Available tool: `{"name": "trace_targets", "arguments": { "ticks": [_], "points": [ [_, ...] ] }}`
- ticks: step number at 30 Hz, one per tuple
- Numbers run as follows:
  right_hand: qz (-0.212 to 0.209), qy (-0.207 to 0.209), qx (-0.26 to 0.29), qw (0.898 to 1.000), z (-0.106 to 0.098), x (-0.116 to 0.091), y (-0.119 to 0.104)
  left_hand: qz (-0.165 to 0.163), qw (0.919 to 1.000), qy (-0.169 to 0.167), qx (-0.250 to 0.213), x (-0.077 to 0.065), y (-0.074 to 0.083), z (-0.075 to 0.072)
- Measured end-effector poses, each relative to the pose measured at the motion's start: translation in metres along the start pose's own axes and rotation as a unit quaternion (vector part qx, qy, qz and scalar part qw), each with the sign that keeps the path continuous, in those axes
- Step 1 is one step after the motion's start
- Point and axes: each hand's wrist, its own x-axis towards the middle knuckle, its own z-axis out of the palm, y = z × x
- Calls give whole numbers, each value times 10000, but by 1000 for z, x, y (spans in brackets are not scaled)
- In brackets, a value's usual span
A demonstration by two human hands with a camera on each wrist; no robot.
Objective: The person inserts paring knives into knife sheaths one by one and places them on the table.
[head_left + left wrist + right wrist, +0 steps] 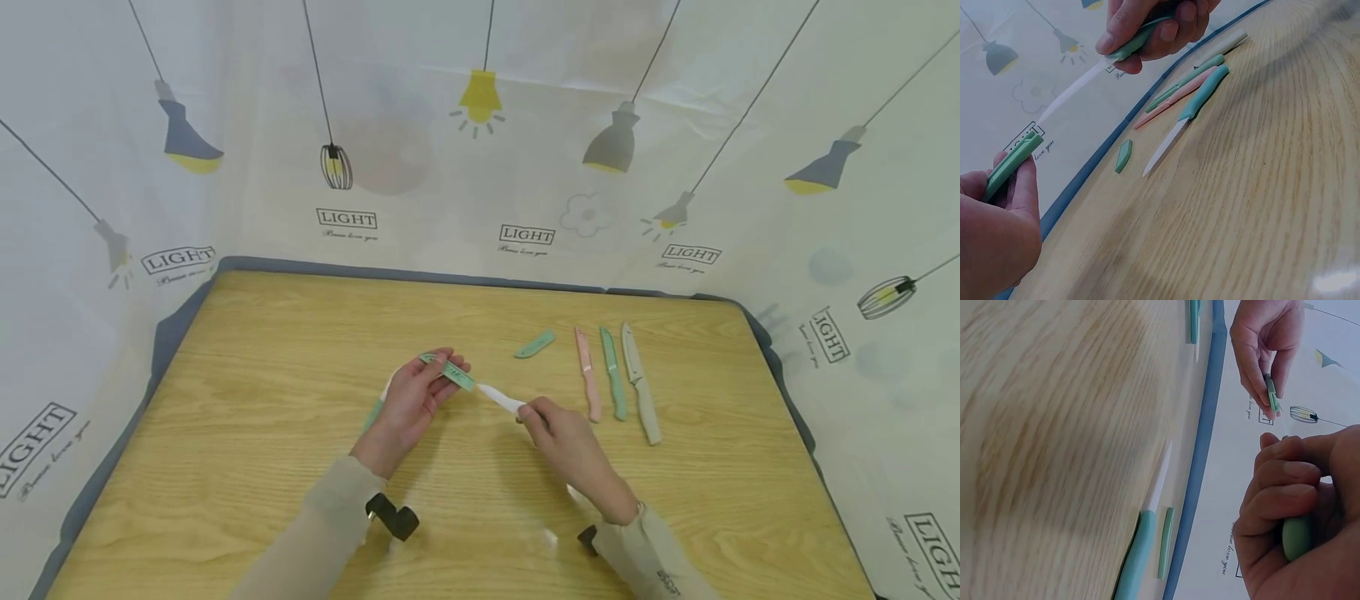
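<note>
My left hand (420, 392) pinches a green blade cover (457, 375) between thumb and fingers, its open end facing right. In my right hand (566, 442) is a paring knife, its green handle (1138, 42) wrapped by curled fingers. The knife's white blade (498, 398) points left, its tip right at the cover's mouth. Below the hands, a teal-handled knife (1204, 94) with a white blade lies on the table; the right hand hides it in the head view. Another green-handled knife (372, 414) lies partly hidden under the left hand.
On the wooden table (300, 317), a second green cover (535, 344) lies beyond the hands. To the right, a pink knife (588, 375), a green knife (613, 375) and a beige knife (641, 387) lie side by side. A printed cloth (450, 217) surrounds the table's back and sides.
</note>
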Motion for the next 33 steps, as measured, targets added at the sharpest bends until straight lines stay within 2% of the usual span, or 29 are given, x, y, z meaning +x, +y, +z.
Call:
{"name": "trace_targets", "arguments": {
  "ticks": [13, 20, 33],
  "points": [
    [-39, -302, -70, 9995, 7, 5, -5, 83, 9996, -208, -146, -3, 0, 0],
    [-198, -326, -218, 9990, 10, 9, -9, 40, 9997, -176, -150, -4, 1, -1],
    [-65, -256, -265, 9993, 15, 13, -19, 117, 9999, -90, -31, -5, -2, 0]
  ]
}}
